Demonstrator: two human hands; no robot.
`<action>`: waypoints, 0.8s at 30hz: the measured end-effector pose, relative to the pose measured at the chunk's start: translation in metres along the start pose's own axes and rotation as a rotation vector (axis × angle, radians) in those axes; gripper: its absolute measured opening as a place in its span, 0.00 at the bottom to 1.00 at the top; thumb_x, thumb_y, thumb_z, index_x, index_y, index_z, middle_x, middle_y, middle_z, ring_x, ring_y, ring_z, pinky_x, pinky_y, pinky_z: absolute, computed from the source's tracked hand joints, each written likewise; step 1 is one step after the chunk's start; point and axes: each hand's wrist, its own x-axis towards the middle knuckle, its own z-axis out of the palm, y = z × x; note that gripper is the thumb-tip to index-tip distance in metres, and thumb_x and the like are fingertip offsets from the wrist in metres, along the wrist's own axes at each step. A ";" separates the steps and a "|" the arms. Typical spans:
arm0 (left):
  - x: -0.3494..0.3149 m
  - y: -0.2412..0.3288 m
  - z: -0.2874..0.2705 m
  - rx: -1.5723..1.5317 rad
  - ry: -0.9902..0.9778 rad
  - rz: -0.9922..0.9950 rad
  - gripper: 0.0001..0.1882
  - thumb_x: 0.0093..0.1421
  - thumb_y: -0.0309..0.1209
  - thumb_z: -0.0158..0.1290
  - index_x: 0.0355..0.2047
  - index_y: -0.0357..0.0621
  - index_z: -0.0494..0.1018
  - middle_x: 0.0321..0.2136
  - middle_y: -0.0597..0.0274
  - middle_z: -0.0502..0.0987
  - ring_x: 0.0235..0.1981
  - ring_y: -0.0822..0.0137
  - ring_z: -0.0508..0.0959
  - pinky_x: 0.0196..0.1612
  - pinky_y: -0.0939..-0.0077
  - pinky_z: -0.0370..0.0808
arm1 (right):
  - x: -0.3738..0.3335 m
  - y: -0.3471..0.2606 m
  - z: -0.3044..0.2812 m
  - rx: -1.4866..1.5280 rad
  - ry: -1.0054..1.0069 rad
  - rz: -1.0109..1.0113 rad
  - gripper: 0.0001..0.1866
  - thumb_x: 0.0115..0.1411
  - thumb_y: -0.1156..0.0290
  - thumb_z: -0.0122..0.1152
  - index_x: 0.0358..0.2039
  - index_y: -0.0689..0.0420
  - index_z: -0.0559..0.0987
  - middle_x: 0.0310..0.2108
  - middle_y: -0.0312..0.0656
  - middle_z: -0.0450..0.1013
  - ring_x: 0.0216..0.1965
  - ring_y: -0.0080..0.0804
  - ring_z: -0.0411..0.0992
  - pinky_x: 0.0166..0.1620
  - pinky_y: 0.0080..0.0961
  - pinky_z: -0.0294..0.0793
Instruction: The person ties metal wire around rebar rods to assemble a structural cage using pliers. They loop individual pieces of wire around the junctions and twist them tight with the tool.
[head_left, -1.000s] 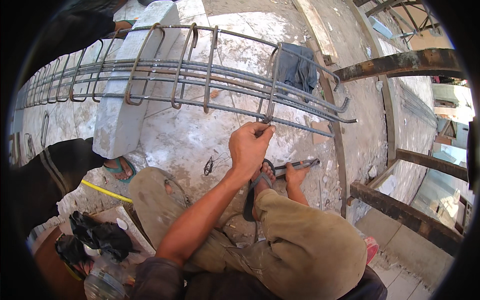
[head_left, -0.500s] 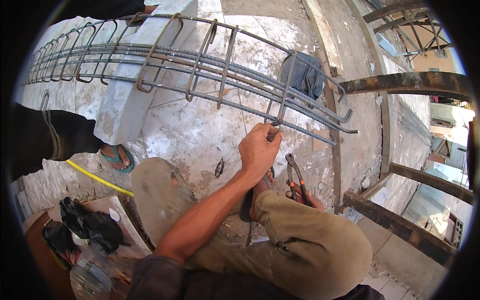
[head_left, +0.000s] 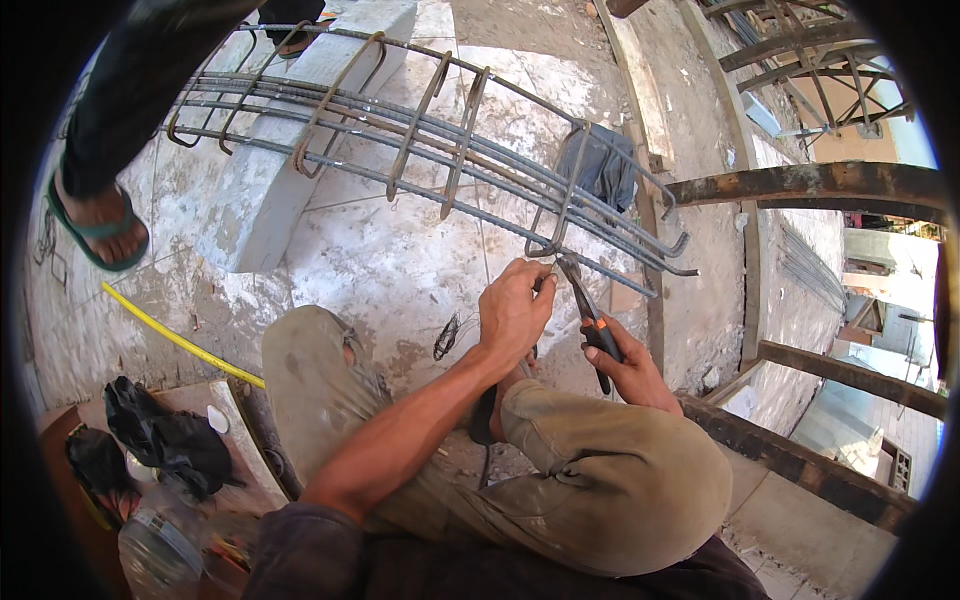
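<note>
Steel rebar point(head_left: 604, 271) runs just beside pincers point(head_left: 581, 295) in the right hand point(head_left: 636, 372).

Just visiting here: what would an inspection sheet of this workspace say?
Surface: pale, stained ground with white patches.
Job's things: grey and rusty steel cage lying across a whitish rectangular block; metal pliers with black-and-orange handles, head at the cage's near bar.
Clutter: tangled dark wire; black plastic bags; clear plastic container.
Hands: left hand, fingers closed below the cage, what they pinch too small to tell; right hand, fingers holding the pliers.
Cables: nothing certain; a yellow tube lies on the ground, its kind unclear.
Surroundings: another person's foot in a green sandal; rusty brown beams on the right.
</note>
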 end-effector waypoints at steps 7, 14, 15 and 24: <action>-0.002 0.004 -0.002 -0.009 -0.017 0.010 0.10 0.64 0.32 0.57 0.39 0.40 0.82 0.37 0.53 0.81 0.37 0.47 0.82 0.41 0.56 0.77 | 0.002 -0.016 -0.006 -0.331 0.020 -0.092 0.29 0.68 0.64 0.62 0.68 0.54 0.68 0.45 0.46 0.75 0.45 0.34 0.72 0.54 0.32 0.71; -0.003 0.001 0.002 -0.026 0.019 0.038 0.12 0.64 0.34 0.58 0.40 0.37 0.84 0.34 0.50 0.82 0.32 0.52 0.82 0.38 0.61 0.77 | -0.007 -0.037 0.004 -0.766 0.063 -0.153 0.33 0.68 0.71 0.57 0.72 0.48 0.61 0.46 0.67 0.76 0.50 0.65 0.75 0.50 0.48 0.73; -0.003 0.002 0.003 -0.069 0.011 0.002 0.13 0.64 0.33 0.59 0.40 0.36 0.84 0.34 0.49 0.82 0.31 0.52 0.82 0.37 0.62 0.77 | -0.008 -0.036 0.006 -0.770 0.066 -0.151 0.33 0.68 0.71 0.57 0.72 0.48 0.61 0.46 0.67 0.76 0.50 0.65 0.75 0.50 0.48 0.73; -0.008 0.008 0.004 -0.270 -0.012 -0.186 0.16 0.65 0.36 0.60 0.41 0.32 0.82 0.33 0.48 0.82 0.33 0.58 0.83 0.38 0.65 0.78 | 0.000 -0.041 0.001 -0.601 0.010 -0.117 0.30 0.71 0.70 0.54 0.71 0.47 0.61 0.39 0.62 0.80 0.40 0.63 0.79 0.41 0.48 0.76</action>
